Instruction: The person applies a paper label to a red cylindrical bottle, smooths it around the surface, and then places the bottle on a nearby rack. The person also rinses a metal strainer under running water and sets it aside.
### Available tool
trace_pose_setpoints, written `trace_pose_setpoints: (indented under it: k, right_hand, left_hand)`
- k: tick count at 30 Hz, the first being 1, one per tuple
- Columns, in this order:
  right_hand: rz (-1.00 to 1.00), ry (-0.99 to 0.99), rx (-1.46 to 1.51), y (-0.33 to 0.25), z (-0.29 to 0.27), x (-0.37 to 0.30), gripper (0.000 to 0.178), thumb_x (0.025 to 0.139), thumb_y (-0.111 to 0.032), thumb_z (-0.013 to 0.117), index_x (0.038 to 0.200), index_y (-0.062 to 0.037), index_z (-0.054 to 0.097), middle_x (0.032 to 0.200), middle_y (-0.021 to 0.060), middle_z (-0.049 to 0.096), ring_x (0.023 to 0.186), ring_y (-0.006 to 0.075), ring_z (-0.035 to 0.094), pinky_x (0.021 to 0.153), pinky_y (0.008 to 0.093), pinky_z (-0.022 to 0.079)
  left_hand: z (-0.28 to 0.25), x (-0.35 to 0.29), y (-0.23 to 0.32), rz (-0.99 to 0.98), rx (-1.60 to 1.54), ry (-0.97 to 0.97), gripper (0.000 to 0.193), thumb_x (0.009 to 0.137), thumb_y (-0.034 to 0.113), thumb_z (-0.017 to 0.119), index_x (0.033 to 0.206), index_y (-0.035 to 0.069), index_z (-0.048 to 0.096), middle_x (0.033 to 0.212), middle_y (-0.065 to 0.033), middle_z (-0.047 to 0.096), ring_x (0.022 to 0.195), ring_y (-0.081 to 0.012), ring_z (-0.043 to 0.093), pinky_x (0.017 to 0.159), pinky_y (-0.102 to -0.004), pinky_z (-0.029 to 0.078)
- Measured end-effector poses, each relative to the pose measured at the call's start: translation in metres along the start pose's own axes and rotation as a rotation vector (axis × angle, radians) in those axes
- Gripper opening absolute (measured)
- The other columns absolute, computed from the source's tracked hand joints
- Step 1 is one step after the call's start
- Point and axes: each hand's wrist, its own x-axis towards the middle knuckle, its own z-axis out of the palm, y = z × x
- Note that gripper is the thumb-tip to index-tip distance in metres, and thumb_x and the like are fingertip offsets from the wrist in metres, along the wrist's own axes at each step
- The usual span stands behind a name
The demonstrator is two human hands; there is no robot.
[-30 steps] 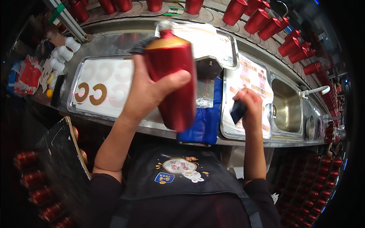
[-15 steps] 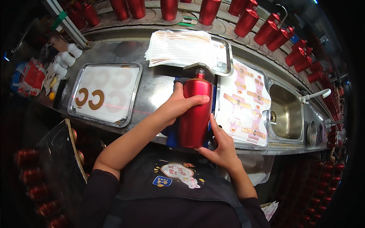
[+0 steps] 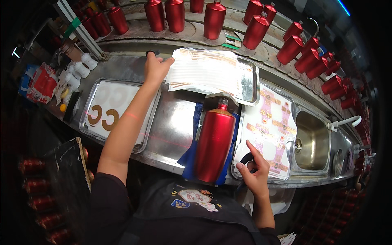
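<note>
A red metallic bottle (image 3: 215,143) lies on a blue cloth (image 3: 188,161), its neck toward the far side at a grey metal bracket (image 3: 212,99); neither hand is on it. At the left edge of a stack of white sheets with brownish-gold strips (image 3: 204,71) is my left hand (image 3: 155,70), thumb and fingers apart. Whether its thumb touches the sheets I cannot tell. My right hand (image 3: 256,173) is just right of the bottle, over the near edge of a tray of pink-and-gold labels (image 3: 265,122), index finger and thumb spread. Something black covers part of the fingers on both hands.
At left is a metal tray (image 3: 86,128) with two gold C-shaped pieces (image 3: 109,119). White cup-like pieces (image 3: 81,69) stand beyond it. A sink (image 3: 312,141) with a white faucet (image 3: 347,121) is at right. Several red bottles (image 3: 214,20) stand on a conveyor along the back.
Both hands have come off the red bottle, which now lies on the blue cloth. My left hand has moved left and away to the sheets; my right hand has drawn right.
</note>
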Motion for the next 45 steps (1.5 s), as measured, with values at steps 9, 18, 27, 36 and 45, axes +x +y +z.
trace_pose_setpoints:
  k: [9, 18, 27, 36, 45]
  right_hand:
    - [0.043, 0.125, 0.021, 0.006, -0.009, 0.021, 0.064, 0.074, -0.008, 0.073, 0.134, 0.002, 0.053, 0.072, -0.0026, 0.05, 0.052, 0.0027, 0.035, 0.048, 0.0195, 0.028]
    - [0.025, 0.097, -0.006, 0.009, -0.009, 0.041, 0.062, 0.075, -0.008, 0.073, 0.134, -0.0002, 0.055, 0.072, -0.0008, 0.05, 0.054, 0.0041, 0.037, 0.049, 0.0205, 0.03]
    - [-0.085, 0.177, -0.028, -0.001, -0.027, 0.052, 0.054, 0.076, -0.004, 0.07, 0.129, -0.0009, 0.059, 0.074, -0.0005, 0.054, 0.053, 0.0031, 0.038, 0.049, 0.0198, 0.03]
    - [-0.389, 0.196, -0.28, -0.009, -0.04, 0.136, 0.03, 0.082, -0.005, 0.065, 0.112, -0.0071, 0.07, 0.075, 0.0025, 0.054, 0.054, 0.0071, 0.041, 0.05, 0.0235, 0.033]
    - [-0.342, 0.144, -0.535, 0.004, -0.032, 0.208, 0.032, 0.079, -0.01, 0.06, 0.108, -0.0072, 0.072, 0.073, 0.0166, 0.056, 0.063, 0.0315, 0.055, 0.065, 0.041, 0.046]
  left_hand:
    - [0.038, 0.055, -0.028, -0.144, 0.16, -0.054, 0.078, 0.061, 0.017, 0.086, 0.118, -0.018, 0.047, 0.104, -0.0259, 0.067, 0.098, -0.0256, 0.066, 0.081, -0.0334, 0.053]
    - [0.029, 0.053, -0.023, 0.038, 0.358, -0.042, 0.045, 0.071, 0.016, 0.076, 0.104, -0.005, 0.052, 0.09, -0.0189, 0.069, 0.087, -0.0328, 0.068, 0.081, -0.0396, 0.052]
    - [0.023, 0.041, 0.038, 0.341, 0.234, -0.167, 0.026, 0.08, 0.012, 0.069, 0.088, -0.001, 0.048, 0.08, -0.0174, 0.069, 0.075, -0.0323, 0.068, 0.069, -0.0426, 0.051]
    - [0.089, 0.014, 0.172, 0.548, -0.228, -0.573, 0.038, 0.08, 0.008, 0.071, 0.109, -0.005, 0.05, 0.076, -0.0101, 0.066, 0.065, -0.0131, 0.064, 0.057, -0.0252, 0.05]
    - [0.127, -0.011, 0.245, 0.416, -0.318, -0.873, 0.045, 0.082, 0.003, 0.07, 0.114, -0.014, 0.043, 0.089, -0.0205, 0.067, 0.079, -0.0239, 0.07, 0.071, -0.0323, 0.06]
